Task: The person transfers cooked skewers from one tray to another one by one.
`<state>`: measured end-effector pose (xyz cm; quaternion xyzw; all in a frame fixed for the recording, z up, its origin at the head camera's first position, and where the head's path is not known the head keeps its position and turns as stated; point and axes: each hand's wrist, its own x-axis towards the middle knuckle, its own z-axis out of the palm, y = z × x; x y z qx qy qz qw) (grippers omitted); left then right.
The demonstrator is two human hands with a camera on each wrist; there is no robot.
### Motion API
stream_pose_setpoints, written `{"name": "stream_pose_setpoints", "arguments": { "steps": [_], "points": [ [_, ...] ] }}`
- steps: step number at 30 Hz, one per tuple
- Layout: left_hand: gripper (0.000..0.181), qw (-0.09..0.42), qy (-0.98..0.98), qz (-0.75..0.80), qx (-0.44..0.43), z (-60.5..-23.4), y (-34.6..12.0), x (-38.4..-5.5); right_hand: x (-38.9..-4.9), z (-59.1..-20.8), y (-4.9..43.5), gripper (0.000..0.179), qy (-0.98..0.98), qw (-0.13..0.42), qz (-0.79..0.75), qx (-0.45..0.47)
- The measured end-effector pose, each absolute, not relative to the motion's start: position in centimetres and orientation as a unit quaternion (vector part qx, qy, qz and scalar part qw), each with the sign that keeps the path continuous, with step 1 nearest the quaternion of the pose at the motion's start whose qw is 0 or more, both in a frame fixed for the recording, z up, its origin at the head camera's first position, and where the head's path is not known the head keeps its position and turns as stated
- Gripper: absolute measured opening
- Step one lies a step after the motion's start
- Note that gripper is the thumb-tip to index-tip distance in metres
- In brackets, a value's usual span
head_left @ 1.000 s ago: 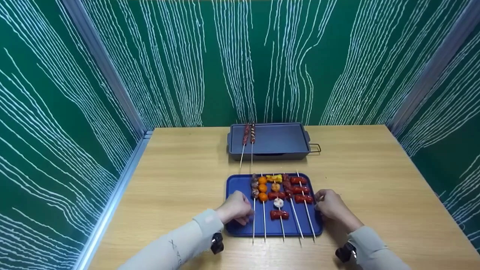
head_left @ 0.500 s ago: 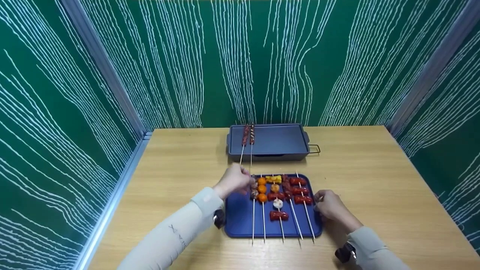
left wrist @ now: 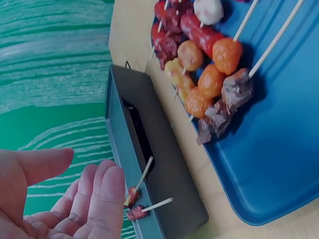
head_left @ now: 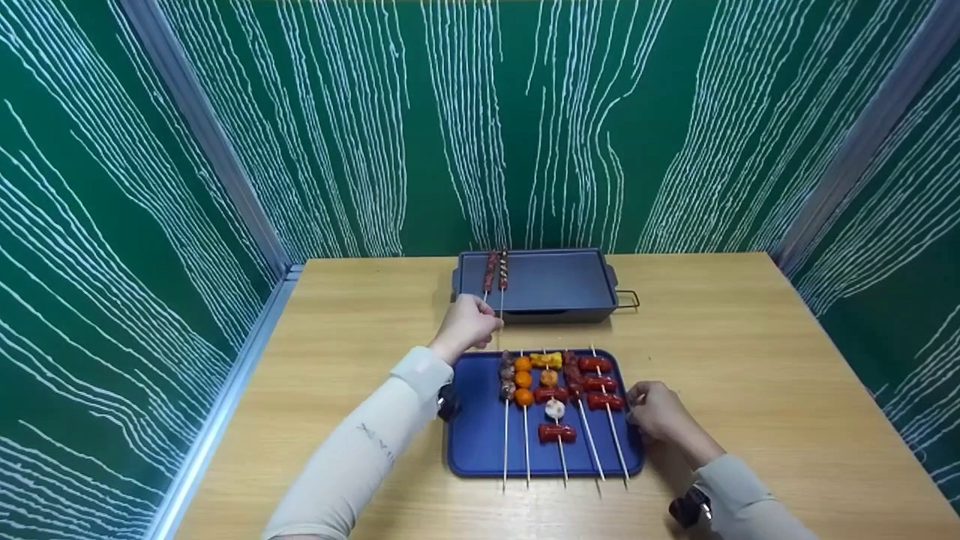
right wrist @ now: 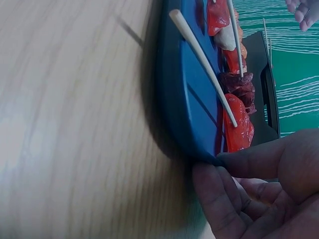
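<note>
My left hand [head_left: 469,322] hovers at the front left of a dark grey grill pan [head_left: 559,277], beside the sticks of a red meat skewer [head_left: 490,271] and a speckled skewer [head_left: 503,271]. In the left wrist view, thumb and fingers [left wrist: 107,204] are apart with nothing between them. My right hand [head_left: 660,411] pinches the right rim of a blue tray [head_left: 476,442] between thumb and finger, as the right wrist view confirms. On the tray lie several skewers: greyish meat [head_left: 507,379], orange balls [head_left: 523,379], a mixed one [head_left: 555,433], dark red meat [head_left: 572,375] and red sausages [head_left: 600,382].
All this stands on a wooden table [head_left: 360,322]. Green walls [head_left: 555,127] with white wavy lines enclose it at the back and sides. A wire handle [head_left: 628,299] juts from the pan's right side. Stick ends overhang the tray's front edge.
My left hand has moved from the tray's left part forward to the skewer sticks at the pan. The right hand stays on the tray's rim, and the skewers lie as before.
</note>
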<state>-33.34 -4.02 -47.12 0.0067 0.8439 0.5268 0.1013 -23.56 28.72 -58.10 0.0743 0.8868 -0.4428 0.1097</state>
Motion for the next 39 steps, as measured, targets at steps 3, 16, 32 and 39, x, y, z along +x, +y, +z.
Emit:
{"name": "stream_pose_setpoints", "arguments": {
  "steps": [3,16,32,39],
  "points": [
    [0.016,0.090,0.854,0.513,-0.001,-47.6,-4.1,-33.9,-23.6,-58.1,28.7,0.016,0.887,0.110,-0.443,0.074],
    [0.023,0.064,0.890,0.451,-0.032,-49.7,-4.6,-36.4,-23.6,-58.2,28.8,0.018,0.884,0.115,-0.447,0.076],
    [0.018,0.115,0.858,0.493,-0.090,-51.9,-4.9,-37.9,-23.4,-58.3,28.6,0.019,0.885,0.096,-0.449,0.070],
    [0.038,0.179,0.756,0.618,-0.115,-52.0,-4.8,-37.7,-23.3,-58.2,28.8,0.019,0.879,0.110,-0.457,0.081]
  ]
}}
